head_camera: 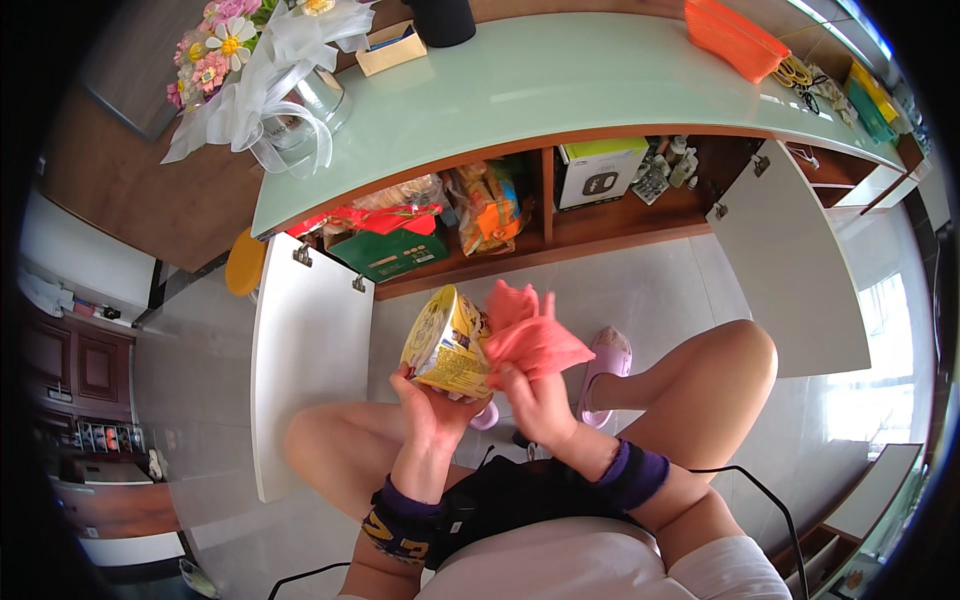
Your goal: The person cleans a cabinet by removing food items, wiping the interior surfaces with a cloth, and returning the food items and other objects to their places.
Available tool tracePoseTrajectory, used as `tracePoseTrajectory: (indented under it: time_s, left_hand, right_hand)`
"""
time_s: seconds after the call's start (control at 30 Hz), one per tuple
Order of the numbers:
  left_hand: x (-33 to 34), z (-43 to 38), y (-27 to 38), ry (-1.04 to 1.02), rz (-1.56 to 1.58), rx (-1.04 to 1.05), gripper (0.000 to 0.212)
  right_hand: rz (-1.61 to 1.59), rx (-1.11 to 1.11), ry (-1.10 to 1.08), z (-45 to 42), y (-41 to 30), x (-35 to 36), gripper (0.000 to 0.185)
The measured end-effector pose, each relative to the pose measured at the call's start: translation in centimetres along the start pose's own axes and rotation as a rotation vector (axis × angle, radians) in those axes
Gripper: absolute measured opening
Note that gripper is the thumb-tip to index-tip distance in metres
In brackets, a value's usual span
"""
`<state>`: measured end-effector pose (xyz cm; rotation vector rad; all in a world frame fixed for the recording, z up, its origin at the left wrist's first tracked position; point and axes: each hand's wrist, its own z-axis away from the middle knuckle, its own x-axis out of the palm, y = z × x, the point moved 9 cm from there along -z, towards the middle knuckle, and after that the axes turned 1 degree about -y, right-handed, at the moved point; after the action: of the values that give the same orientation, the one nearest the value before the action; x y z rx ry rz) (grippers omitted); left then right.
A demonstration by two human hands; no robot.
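Note:
My left hand [431, 414] holds a yellow instant-noodle cup [459, 352] from below, tilted on its side with its round lid toward the left. A pink-red cloth [536, 341] is bunched in my right hand [536, 409], against the base end of the cup. Both hands are above my lap, in front of an open cabinet. Inside its left compartment lie a green box [397, 251], a red plastic bag [382, 219] and an orange-and-clear snack bag [487, 210]. The fingers of my left hand are partly hidden under the cup.
Open white doors stand at left [311, 360] and right [795, 262]. A white-and-green box [600, 174] and small bottles [681, 161] fill the right compartment. On the glass cabinet top [525, 90] are a flower bouquet [225, 56], a black container [444, 21] and an orange basket [735, 41].

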<state>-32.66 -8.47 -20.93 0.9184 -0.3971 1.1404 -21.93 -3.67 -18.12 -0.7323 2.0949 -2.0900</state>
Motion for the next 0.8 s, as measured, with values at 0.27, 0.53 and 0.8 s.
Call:
tracePoseTrajectory:
  time_s: [0.27, 0.53, 0.8]
  left_hand:
    - [1.1, 0.9, 1.0, -0.020, 0.005, 0.123, 0.059]
    - [0.8, 1.7, 1.1, -0.171, 0.097, -0.116, 0.069]
    - [1.1, 2.3, 3.0, -0.223, -0.256, 0.008, 0.068]
  right_hand:
    - [0.708, -0.589, 0.017, -1.4, -5.9, 3.2, 0.028]
    - [-0.203, 0.024, -0.061, -4.4, 2.8, -1.4, 0.023]
    - [-0.068, -0.156, -0.103, -3.3, -4.3, 0.7, 0.025]
